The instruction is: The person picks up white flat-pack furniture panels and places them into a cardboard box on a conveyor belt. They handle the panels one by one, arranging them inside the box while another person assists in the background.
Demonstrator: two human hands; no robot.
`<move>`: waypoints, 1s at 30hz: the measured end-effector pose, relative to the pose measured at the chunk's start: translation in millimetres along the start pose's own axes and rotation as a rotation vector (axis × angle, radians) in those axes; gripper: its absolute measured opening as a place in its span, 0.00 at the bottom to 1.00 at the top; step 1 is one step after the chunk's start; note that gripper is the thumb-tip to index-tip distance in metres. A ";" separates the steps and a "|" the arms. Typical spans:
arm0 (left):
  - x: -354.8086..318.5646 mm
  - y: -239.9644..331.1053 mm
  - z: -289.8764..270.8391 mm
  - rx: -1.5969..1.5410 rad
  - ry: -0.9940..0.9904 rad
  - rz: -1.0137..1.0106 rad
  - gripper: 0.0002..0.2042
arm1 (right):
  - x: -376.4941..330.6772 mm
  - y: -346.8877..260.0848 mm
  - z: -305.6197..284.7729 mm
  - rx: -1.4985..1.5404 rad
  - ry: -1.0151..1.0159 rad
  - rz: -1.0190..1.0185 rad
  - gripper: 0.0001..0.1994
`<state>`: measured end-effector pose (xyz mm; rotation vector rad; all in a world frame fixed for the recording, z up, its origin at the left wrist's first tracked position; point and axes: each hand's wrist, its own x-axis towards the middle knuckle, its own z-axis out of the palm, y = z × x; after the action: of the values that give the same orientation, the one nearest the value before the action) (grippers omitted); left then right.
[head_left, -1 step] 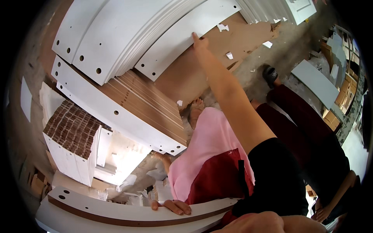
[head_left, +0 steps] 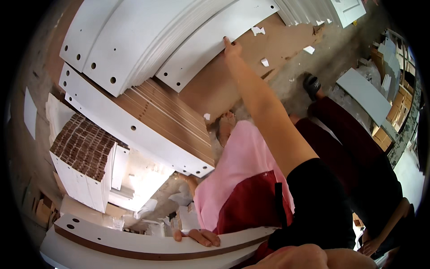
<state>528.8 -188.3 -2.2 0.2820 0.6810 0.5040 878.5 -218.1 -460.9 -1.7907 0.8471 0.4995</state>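
My right hand [head_left: 232, 48] is stretched far forward, closed on the near edge of a white panel [head_left: 197, 53] with drilled holes. One finger or thumb lies on the panel's face; the other fingers curl at its edge. This panel leans against a stack of similar white panels [head_left: 139, 40]. Close to my body, my left hand [head_left: 200, 237] hooks its fingers over a long white panel [head_left: 130, 242] with a brown edge strip. The rest of that hand is hidden behind the panel.
A stack of boards with brown edges [head_left: 172, 119] stands behind another white panel [head_left: 130, 127]. Further left is a brown-ended pile [head_left: 85, 145]. Flat cardboard [head_left: 215, 89] with white scraps covers the floor ahead. At right, a person in dark trousers [head_left: 354, 139] stands near a grey board [head_left: 363, 96].
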 end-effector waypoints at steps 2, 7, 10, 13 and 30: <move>-1.8 -3.7 3.3 0.017 0.010 0.011 0.25 | 0.7 1.8 -10.9 0.139 -0.061 0.067 0.23; -21.0 12.1 33.4 0.064 -0.027 -0.034 0.26 | -35.6 12.9 -106.7 -0.010 0.061 -0.272 0.14; -41.1 23.6 52.6 0.087 -0.041 0.008 0.27 | -109.7 -7.0 -178.8 0.183 -0.088 -0.402 0.13; -62.1 39.5 62.0 0.074 -0.042 0.020 0.27 | -198.6 -54.4 -271.2 0.017 -0.003 -0.447 0.12; -358.1 179.4 24.5 -0.393 0.067 0.719 0.29 | -556.2 -251.0 -355.1 -0.869 -0.729 -1.308 0.20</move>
<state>244.3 -228.6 277.9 0.1310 0.5166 1.3207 676.7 -323.3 207.4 -2.1933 -1.1979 0.5605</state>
